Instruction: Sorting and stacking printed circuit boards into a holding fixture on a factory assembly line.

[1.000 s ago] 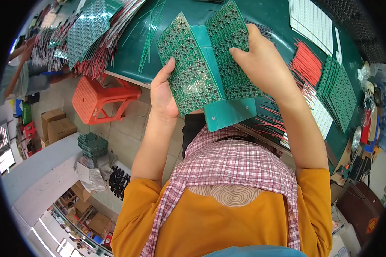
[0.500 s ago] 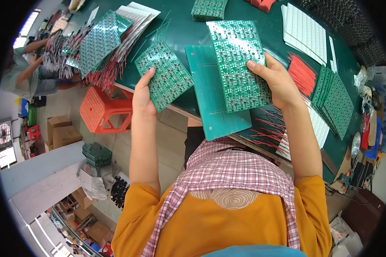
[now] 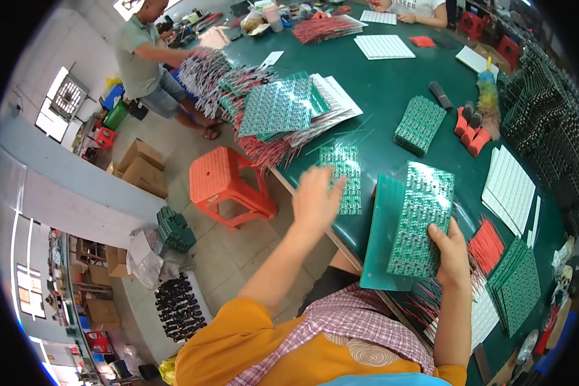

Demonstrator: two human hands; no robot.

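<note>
— Where is the circuit board (image 3: 423, 222)?
— Over the near edge of the bench (image 3: 383, 83), pinched along its right side between the thumb and fingers of a worker's right hand (image 3: 453, 254). A plain green plate (image 3: 381, 225) shows behind its left side.
— And the left hand (image 3: 314, 201)?
— Blurred, at the left edge of a second board (image 3: 349, 186) on the bench. Whether it grips or is spread, one cannot tell.
— Beyond that?
— A stack of boards (image 3: 421, 123) sits farther off, red wires (image 3: 486, 246) lie to the right, and a red stool (image 3: 217, 177) stands left of the bench.
</note>
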